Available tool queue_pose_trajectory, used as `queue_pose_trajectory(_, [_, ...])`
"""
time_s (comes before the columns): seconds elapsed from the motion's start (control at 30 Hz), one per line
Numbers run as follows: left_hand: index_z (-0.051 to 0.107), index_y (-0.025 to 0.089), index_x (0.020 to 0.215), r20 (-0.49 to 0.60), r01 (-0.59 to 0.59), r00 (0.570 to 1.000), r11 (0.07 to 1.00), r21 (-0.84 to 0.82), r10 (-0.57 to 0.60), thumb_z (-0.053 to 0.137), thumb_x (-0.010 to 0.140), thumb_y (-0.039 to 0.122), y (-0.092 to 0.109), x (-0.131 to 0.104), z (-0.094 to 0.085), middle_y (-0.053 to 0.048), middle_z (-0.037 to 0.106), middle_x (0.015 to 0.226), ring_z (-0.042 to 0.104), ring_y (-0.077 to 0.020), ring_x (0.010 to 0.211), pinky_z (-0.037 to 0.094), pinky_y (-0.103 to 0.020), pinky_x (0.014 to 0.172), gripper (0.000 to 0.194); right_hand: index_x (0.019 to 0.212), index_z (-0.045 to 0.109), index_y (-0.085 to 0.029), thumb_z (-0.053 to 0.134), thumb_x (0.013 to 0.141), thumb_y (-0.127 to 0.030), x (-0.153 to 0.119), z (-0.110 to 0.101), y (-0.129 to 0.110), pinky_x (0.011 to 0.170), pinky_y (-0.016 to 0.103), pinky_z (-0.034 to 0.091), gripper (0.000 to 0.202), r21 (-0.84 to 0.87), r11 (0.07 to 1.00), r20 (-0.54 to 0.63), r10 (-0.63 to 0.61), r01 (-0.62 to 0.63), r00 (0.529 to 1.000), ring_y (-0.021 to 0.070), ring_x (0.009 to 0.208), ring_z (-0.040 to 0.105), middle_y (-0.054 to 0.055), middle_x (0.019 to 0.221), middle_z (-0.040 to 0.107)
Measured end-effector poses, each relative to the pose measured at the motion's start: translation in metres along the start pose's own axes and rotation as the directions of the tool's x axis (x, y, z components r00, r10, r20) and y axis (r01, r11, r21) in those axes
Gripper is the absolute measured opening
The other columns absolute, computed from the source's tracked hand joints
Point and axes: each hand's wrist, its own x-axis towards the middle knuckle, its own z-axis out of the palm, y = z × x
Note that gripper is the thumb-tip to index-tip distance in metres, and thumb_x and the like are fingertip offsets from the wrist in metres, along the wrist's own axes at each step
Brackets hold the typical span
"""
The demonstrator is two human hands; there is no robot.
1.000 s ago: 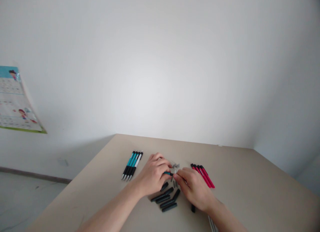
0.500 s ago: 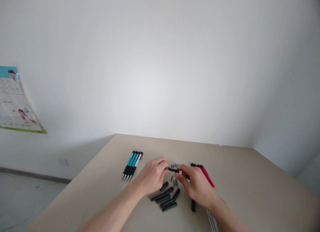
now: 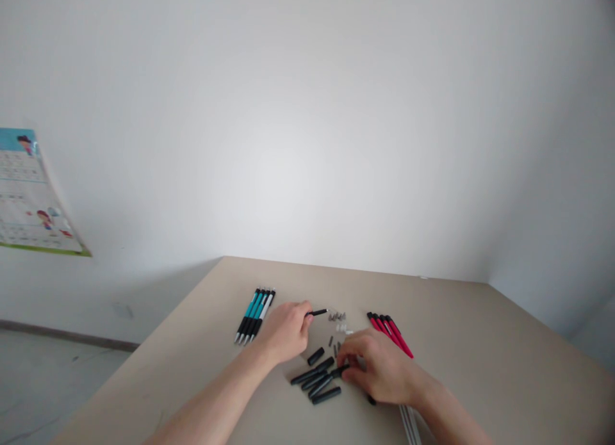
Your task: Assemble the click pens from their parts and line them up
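Room type: plain indoor room, domestic or small office; the view does not settle which.
Walls: smooth, white wall, meeting another at a corner on the right.
Wall item: printed poster with cartoon children and text rows.
Floor: pale, faintly veined floor, edged by a dark skirting board.
Furniture: beige table against the wall, bearing pens and pen parts.

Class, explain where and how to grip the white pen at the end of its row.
Probably pinch the white pen mid-barrel, coming from above and its right. It lies flat and outermost, with bare table along that side, while a teal pen crowds its left.
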Motion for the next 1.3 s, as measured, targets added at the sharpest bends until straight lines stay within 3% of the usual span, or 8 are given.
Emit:
queue_pose_trajectory(0.2, [0.062, 0.020, 0.085, 0.041, 0.018, 0.999, 1.000, 0.000, -0.018, 0.041, 0.091, 0.024, 0.000, 0.000, -0.002, -0.005, 0.067, 0.075, 0.064, -0.0217, 0.074, 0.040, -0.028, 0.064, 0.023, 0.080, 0.064, -0.021, 0.058, 0.077, -0.019, -0.001, -0.004, 0.001, 0.068, 0.025, 0.038, 0.007, -0.021, 0.999, -0.149, 0.025, -0.029, 0.989, 0.0148, 0.068, 0.058, -0.001, 0.070, 0.065])
queue_pose_trajectory(0.3, [0.061, 0.020, 0.088, 0.003, 0.026, 1.000, 1.000, -0.009, -0.026, 0.039, 0.092, 0.022, -0.001, 0.001, -0.004, -0.005, 0.068, 0.079, 0.064, -0.0215, 0.077, 0.041, -0.028, 0.066, 0.022, 0.080, 0.063, -0.021, 0.057, 0.078, -0.020, -0.001, -0.005, 0.002, 0.069, 0.026, 0.037, 0.006, -0.034, 0.999, -0.190, 0.035, -0.042, 0.981, 0.0151, 0.069, 0.058, -0.001, 0.068, 0.065])
queue_pose_trajectory(0.4, [0.061, 0.019, 0.090, -0.052, 0.100, 0.994, 0.995, 0.030, -0.099, 0.040, 0.091, 0.022, -0.005, 0.002, -0.008, -0.006, 0.070, 0.082, 0.065, -0.0224, 0.080, 0.042, -0.029, 0.067, 0.021, 0.079, 0.062, -0.020, 0.056, 0.077, -0.020, -0.001, -0.005, 0.002, 0.067, 0.026, 0.037, 0.007, -0.055, 0.997, -0.165, 0.047, -0.057, 0.985, 0.0152, 0.067, 0.058, -0.001, 0.067, 0.066])
queue_pose_trajectory(0.53, [0.064, 0.018, 0.082, 0.014, 0.183, 0.983, 0.978, 0.103, -0.185, 0.047, 0.087, 0.030, -0.009, 0.002, -0.014, -0.008, 0.070, 0.075, 0.067, -0.0257, 0.077, 0.043, -0.030, 0.064, 0.021, 0.079, 0.062, -0.020, 0.054, 0.074, -0.018, 0.000, -0.004, 0.003, 0.064, 0.025, 0.036, 0.009, -0.052, 0.996, -0.131, 0.059, -0.066, 0.990, 0.0150, 0.063, 0.058, -0.001, 0.064, 0.066])
queue_pose_trajectory(0.77, [0.066, 0.020, 0.079, 0.156, 0.083, 0.983, 0.994, 0.076, -0.094, 0.055, 0.077, 0.028, -0.002, -0.006, -0.015, -0.006, 0.068, 0.069, 0.067, -0.0261, 0.071, 0.043, -0.029, 0.060, 0.014, 0.075, 0.057, -0.020, 0.053, 0.068, -0.014, -0.002, -0.002, 0.003, 0.055, 0.022, 0.033, 0.011, -0.057, 0.994, -0.112, 0.085, -0.092, 0.990, 0.0126, 0.056, 0.054, -0.003, 0.061, 0.064])
queue_pose_trajectory(0.97, [0.066, 0.020, 0.087, 0.157, 0.034, 0.986, 0.990, 0.139, -0.056, 0.054, 0.081, 0.032, -0.003, -0.007, -0.014, -0.010, 0.069, 0.075, 0.066, -0.0296, 0.077, 0.046, -0.033, 0.065, 0.018, 0.070, 0.051, -0.021, 0.050, 0.067, -0.014, -0.002, -0.004, 0.005, 0.057, 0.023, 0.030, 0.008, -0.107, 0.990, -0.154, 0.075, -0.092, 0.985, 0.0124, 0.056, 0.050, -0.003, 0.059, 0.060])
queue_pose_trajectory(1.1, [0.067, 0.021, 0.085, 0.168, 0.036, 0.985, 0.996, 0.076, -0.048, 0.056, 0.082, 0.034, -0.003, -0.007, -0.014, -0.008, 0.069, 0.076, 0.066, -0.0276, 0.079, 0.045, -0.032, 0.067, 0.017, 0.069, 0.050, -0.020, 0.050, 0.070, -0.016, 0.000, -0.006, 0.000, 0.057, 0.024, 0.029, 0.004, -0.094, 0.991, -0.185, 0.079, -0.097, 0.980, 0.0119, 0.057, 0.047, -0.003, 0.062, 0.057])
queue_pose_trajectory(1.3, [0.068, 0.022, 0.091, 0.159, 0.066, 0.985, 0.998, -0.009, -0.064, 0.057, 0.085, 0.041, 0.006, -0.007, -0.006, -0.006, 0.070, 0.080, 0.066, -0.0236, 0.079, 0.044, -0.027, 0.066, 0.022, 0.077, 0.056, -0.019, 0.054, 0.072, -0.019, 0.000, 0.001, -0.009, 0.056, 0.023, 0.030, 0.006, -0.015, 0.998, -0.124, 0.060, -0.062, 0.990, 0.0118, 0.059, 0.047, -0.003, 0.064, 0.055])
